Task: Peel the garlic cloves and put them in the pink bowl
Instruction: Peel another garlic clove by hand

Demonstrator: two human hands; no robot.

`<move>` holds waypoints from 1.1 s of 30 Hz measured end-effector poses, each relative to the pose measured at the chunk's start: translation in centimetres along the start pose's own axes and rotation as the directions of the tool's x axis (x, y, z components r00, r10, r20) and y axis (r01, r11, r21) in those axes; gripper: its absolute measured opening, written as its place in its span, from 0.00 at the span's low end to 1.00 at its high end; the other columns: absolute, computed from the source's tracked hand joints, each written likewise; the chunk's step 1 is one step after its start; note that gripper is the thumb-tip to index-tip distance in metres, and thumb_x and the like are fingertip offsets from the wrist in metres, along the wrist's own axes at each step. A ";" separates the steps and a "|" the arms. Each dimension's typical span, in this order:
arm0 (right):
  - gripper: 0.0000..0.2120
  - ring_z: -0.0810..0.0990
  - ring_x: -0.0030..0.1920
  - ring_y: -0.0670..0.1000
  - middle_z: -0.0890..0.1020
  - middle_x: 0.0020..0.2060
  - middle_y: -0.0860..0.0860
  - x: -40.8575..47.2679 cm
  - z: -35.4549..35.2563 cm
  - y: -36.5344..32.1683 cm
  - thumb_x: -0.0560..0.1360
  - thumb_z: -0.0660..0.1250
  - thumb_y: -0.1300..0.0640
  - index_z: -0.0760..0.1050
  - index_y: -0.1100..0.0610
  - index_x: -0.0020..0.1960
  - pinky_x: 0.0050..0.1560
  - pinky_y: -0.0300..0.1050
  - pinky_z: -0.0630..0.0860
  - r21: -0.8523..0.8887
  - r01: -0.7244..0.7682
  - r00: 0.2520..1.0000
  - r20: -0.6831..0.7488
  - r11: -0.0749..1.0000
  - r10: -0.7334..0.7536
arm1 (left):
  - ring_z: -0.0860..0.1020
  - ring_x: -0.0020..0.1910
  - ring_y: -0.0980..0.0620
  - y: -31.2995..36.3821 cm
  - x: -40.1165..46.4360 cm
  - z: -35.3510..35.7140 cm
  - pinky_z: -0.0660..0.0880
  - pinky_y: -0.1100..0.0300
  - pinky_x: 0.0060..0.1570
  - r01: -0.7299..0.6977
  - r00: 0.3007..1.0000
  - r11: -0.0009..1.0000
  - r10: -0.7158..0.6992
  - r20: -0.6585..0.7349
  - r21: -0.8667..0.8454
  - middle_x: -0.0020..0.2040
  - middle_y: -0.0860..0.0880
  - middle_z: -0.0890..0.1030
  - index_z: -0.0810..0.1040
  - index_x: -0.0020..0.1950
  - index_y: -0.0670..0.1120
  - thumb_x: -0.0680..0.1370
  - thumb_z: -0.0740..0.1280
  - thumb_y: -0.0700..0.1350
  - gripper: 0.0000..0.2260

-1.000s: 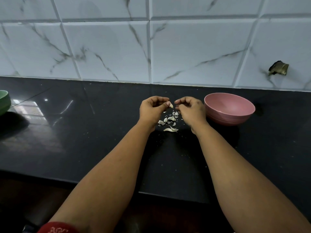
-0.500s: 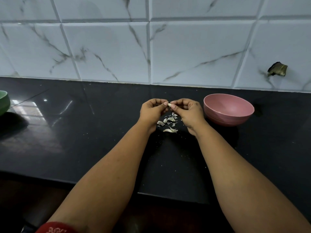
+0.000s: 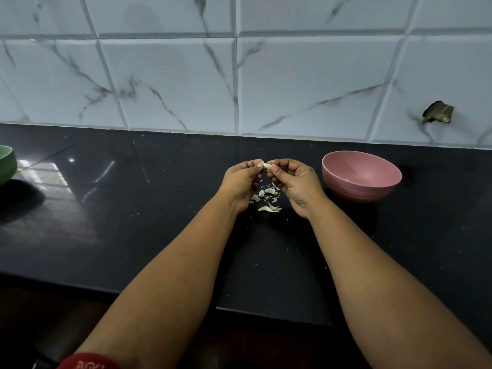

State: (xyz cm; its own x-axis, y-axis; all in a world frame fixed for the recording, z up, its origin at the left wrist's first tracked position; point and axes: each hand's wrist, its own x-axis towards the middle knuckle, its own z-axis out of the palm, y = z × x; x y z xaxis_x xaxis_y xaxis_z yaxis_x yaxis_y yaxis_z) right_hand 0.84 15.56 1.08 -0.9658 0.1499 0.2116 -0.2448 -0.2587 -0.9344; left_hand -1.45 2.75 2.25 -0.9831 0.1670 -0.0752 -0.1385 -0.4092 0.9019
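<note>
A small pale garlic clove [image 3: 266, 165] is pinched between the fingertips of both hands above the black counter. My left hand [image 3: 242, 181] pinches its left end and my right hand [image 3: 294, 182] pinches its right end, fingers curled. Below the hands lies a small heap of garlic pieces and skins [image 3: 267, 198] on the counter. The pink bowl [image 3: 360, 179] stands just right of my right hand, with a small pale bit inside near its wall.
The black polished counter [image 3: 133, 209] runs to a front edge near my elbows. A green bowl [image 3: 6, 163] sits at the far left edge. White marble tiles form the back wall, with a dark broken spot [image 3: 438, 113] at the right.
My hands came together from a small gap. Both now pinch the clove, and they have risen slightly above the heap of skins.
</note>
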 end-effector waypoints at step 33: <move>0.05 0.80 0.37 0.43 0.82 0.38 0.51 0.3 0.3 -0.2 0.77 0.65 0.67 0.79 0.60 0.47 0.41 0.34 0.78 0.169 -0.127 0.987 -0.074 0.977 0.141 | 0.75 0.36 0.58 -0.6 0.1 0.3 0.70 0.65 0.35 -0.067 0.998 0.981 0.067 0.007 0.182 0.40 0.51 0.82 0.80 0.46 0.47 0.79 0.69 0.45 0.03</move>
State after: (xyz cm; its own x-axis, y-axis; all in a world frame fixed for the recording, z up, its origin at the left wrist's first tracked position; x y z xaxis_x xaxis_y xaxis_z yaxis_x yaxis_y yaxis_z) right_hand 0.61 15.34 1.39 -0.9816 0.1825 0.0556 -0.1310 -0.4335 -0.8916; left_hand -1.44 3.34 1.82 -0.9893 0.1454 -0.0116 -0.0481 -0.2497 0.9671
